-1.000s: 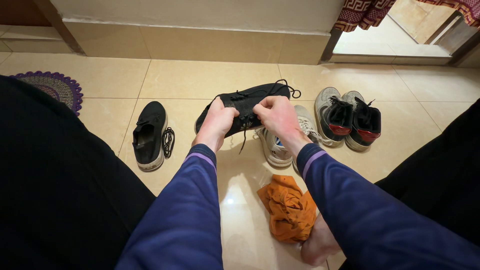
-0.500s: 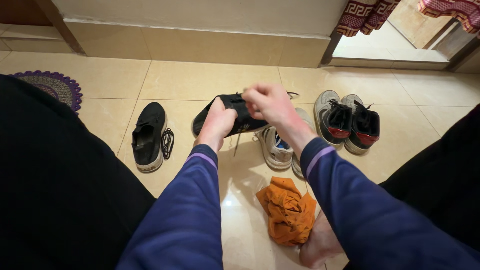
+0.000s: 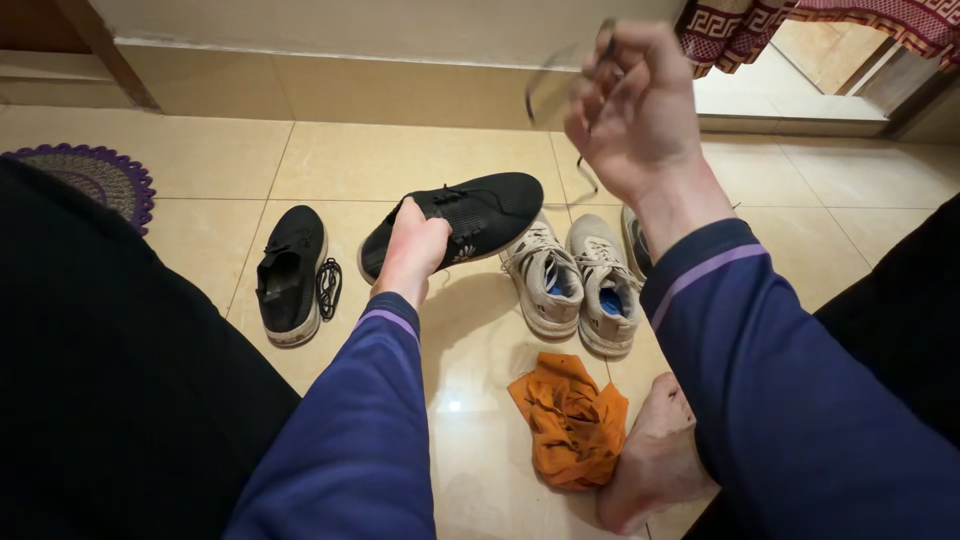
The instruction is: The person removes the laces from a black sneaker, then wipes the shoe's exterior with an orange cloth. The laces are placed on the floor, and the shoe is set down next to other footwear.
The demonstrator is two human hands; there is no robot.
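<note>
My left hand grips a black knit shoe by its heel end and holds it above the tiled floor. My right hand is raised high at the top of the view, fingers pinched on a thin black shoelace that runs down in a blur toward the shoe. Both arms wear dark blue sleeves with a purple cuff stripe.
A second black shoe lies at the left with a coiled black lace beside it. A pair of pale grey sneakers stands under my right arm, an orange cloth and my bare foot nearer. A purple round mat lies far left.
My right hand has risen from the shoe's lacing up and to the right, drawing the lace out. The left hand keeps its hold and the shoe has dropped slightly.
</note>
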